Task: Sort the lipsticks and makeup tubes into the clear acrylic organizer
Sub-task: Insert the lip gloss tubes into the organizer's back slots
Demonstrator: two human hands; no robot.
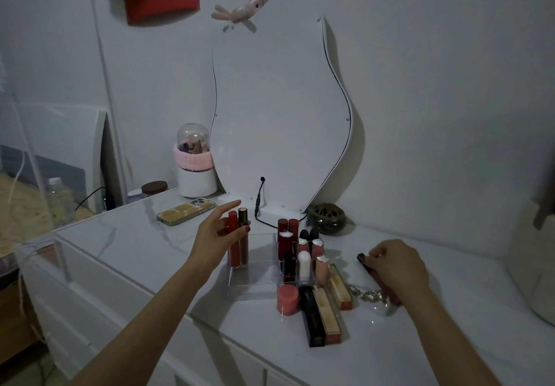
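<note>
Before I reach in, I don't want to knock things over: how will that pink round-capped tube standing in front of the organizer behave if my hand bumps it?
The pink tube looks short and wide, standing on its flat end, so it probably slides rather than tips. It stands close against the clear acrylic organizer and a black tube, so a push may shift those. On its side, the round body would likely roll on the glossy countertop.

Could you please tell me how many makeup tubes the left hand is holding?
2: the left hand holds a red tube and, beside it, a brown tube, both upright over the clear organizer.

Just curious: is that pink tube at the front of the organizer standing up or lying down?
Lying down: the pink tube rests on its side, round end facing the camera.
</note>
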